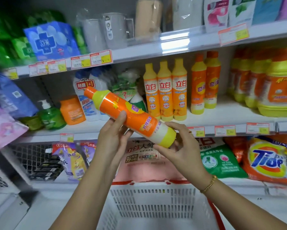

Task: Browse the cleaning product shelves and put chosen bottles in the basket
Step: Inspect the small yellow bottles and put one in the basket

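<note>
Basket: nearest me, at the bottom of my view, sits the white slotted basket (152, 186) with a red handle (214, 211) down its right side.
Bracelet: a gold bead bracelet (209, 184) circles the right wrist, just above the basket's far rim.
Left hand: the left hand (113, 138) grips the orange bottle (131, 113) around mid-body, with the thumb pressed on the label's front and the fingers curled behind.
Right hand: the right hand (181, 146) holds the bottle's yellow base end, thumb over the top and fingers cupped beneath.
Bottle place: held in the air above the basket's far rim, in front of the middle shelf's front edge (172, 130).
Bottle axis: the long axis runs diagonally. The orange cap points up and left, the yellow base down and right, and the label faces me.
Lower shelf: a pink bag (147, 163) sits behind the hands, a green bag (220, 160) to its right and a Tide bag (268, 160) toward the right end.
Middle shelf: three yellow-capped bottles (165, 90) stand upright side by side, with two orange-capped bottles (205, 83) to their right and large jugs (278, 90) at the right end. A green pump bottle (51, 115) stands toward the left end.
Top shelf: grey pitchers (116, 30) in clear wrap are near the middle, with a blue pack (51, 40) to their left.
</note>
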Available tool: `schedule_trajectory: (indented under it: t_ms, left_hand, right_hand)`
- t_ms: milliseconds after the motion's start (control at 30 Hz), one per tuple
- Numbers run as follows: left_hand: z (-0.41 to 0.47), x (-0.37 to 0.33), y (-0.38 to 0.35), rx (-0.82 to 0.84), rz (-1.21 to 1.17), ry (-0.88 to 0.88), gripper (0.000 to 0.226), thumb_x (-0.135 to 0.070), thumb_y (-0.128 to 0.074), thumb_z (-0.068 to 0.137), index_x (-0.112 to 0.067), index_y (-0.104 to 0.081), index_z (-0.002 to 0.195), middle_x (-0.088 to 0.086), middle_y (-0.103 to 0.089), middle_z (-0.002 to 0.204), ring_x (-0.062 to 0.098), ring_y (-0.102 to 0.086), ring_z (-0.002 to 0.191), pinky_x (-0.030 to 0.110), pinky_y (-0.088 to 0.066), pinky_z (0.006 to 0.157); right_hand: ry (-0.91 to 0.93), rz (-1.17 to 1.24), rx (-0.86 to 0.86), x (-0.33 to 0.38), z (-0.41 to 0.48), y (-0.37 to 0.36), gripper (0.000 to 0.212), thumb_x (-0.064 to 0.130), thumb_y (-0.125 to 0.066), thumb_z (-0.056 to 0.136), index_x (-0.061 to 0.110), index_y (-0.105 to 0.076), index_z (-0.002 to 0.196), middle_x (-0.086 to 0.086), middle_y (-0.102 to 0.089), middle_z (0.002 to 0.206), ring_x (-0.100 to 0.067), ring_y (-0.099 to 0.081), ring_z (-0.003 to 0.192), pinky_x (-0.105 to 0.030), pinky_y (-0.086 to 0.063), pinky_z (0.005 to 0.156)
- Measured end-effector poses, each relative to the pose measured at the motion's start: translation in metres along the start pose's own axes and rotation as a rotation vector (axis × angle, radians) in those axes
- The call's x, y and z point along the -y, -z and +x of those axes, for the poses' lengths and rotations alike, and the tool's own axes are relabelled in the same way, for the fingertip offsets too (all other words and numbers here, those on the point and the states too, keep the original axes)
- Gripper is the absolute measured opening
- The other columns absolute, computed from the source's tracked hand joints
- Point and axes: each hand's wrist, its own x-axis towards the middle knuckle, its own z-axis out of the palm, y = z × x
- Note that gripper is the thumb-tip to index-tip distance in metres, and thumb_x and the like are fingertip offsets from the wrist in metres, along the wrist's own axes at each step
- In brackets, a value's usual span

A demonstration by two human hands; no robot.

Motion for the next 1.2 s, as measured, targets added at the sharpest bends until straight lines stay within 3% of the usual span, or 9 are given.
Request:
schedule_trajectory:
  t_ms: [100,267,400,533,633,833,933,1033,1200]
  left_hand:
    - [0.004,0.005,0.009,0.116,-0.115,0.023,0.065,-0.031,-0.086,0.059,-0.009,-0.061,0.116,0.009,-0.069,0.113,0.019,-0.066,0.104,0.034,-0.054,0.092]
    - [0.006,0.006,0.015,0.29,-0.123,0.062,0.071,-0.027,-0.09,0.055,-0.015,-0.059,0.118,0.004,-0.07,0.105,0.016,-0.068,0.094,0.034,-0.054,0.089]
    - [0.004,0.003,0.017,0.279,-0.112,0.071,0.068,-0.022,-0.084,0.062,-0.015,-0.058,0.124,0.006,-0.07,0.107,0.018,-0.068,0.098,0.04,-0.056,0.085]
    - [0.003,0.006,0.008,0.054,-0.069,0.042,0.044,-0.02,-0.065,0.075,-0.014,-0.059,0.118,0.006,-0.071,0.1,0.017,-0.07,0.091,0.037,-0.059,0.079]
    - [0.003,0.013,0.005,-0.024,-0.109,0.06,0.043,-0.02,-0.064,0.075,-0.012,-0.06,0.117,0.009,-0.072,0.105,0.019,-0.071,0.093,0.037,-0.06,0.073]
    - [0.007,0.014,0.007,0.05,-0.13,0.099,0.043,-0.024,-0.059,0.079,-0.016,-0.058,0.121,0.013,-0.066,0.121,0.02,-0.069,0.1,0.036,-0.058,0.082]
    - [0.007,0.017,0.004,0.05,-0.165,0.186,0.06,-0.029,-0.059,0.078,-0.007,-0.049,0.133,0.019,-0.061,0.127,0.028,-0.062,0.114,0.043,-0.055,0.088]
    - [0.006,0.024,-0.003,0.01,-0.141,0.342,0.058,-0.036,-0.061,0.076,-0.002,-0.055,0.123,0.019,-0.07,0.103,0.028,-0.07,0.093,0.046,-0.058,0.078]
    - [0.005,0.033,-0.005,-0.059,-0.09,0.537,0.064,-0.04,-0.065,0.076,0.001,-0.056,0.124,0.021,-0.067,0.108,0.031,-0.064,0.105,0.052,-0.057,0.073]
  right_hand:
    - [-0.268,0.347,0.095,0.009,0.007,-0.001,0.052,0.009,-0.083,0.068,0.021,-0.061,0.114,0.007,-0.067,0.107,-0.013,-0.067,0.096,-0.03,-0.057,0.078]
    - [-0.844,1.107,0.362,0.013,0.016,-0.006,0.042,0.035,-0.083,0.063,0.007,-0.076,0.093,-0.019,-0.067,0.093,-0.028,-0.066,0.069,-0.029,-0.056,0.053]
    - [-0.838,0.971,0.354,0.019,0.017,-0.01,0.042,0.043,-0.052,0.083,0.011,-0.075,0.095,-0.021,-0.066,0.089,-0.033,-0.061,0.068,-0.034,-0.057,0.058]
    - [-0.072,-0.026,0.279,0.015,0.017,-0.005,0.06,0.034,-0.076,0.077,0.033,-0.047,0.129,0.005,-0.053,0.125,-0.007,-0.055,0.11,-0.017,-0.046,0.094]
    - [0.221,-0.355,0.205,0.007,0.016,-0.006,0.067,0.027,-0.077,0.078,0.028,-0.044,0.136,0.006,-0.051,0.125,-0.001,-0.048,0.111,-0.004,-0.035,0.088]
    - [-0.383,0.233,0.269,0.031,0.028,0.009,0.04,0.026,-0.077,0.076,0.025,-0.062,0.114,0.0,-0.068,0.097,-0.021,-0.065,0.08,-0.033,-0.058,0.074]
    - [-0.653,0.431,0.537,0.046,0.033,0.021,0.04,0.035,-0.071,0.079,0.008,-0.062,0.106,-0.019,-0.068,0.081,-0.027,-0.064,0.066,-0.028,-0.058,0.058]
    - [-0.786,0.432,0.752,0.059,0.03,0.021,0.048,0.051,-0.061,0.075,0.005,-0.066,0.085,-0.019,-0.066,0.068,-0.02,-0.061,0.05,-0.022,-0.053,0.047]
    - [-0.888,0.447,0.846,0.053,0.032,0.022,0.068,0.065,-0.046,0.079,0.0,-0.065,0.088,-0.019,-0.063,0.063,-0.016,-0.058,0.041,-0.02,-0.05,0.042]
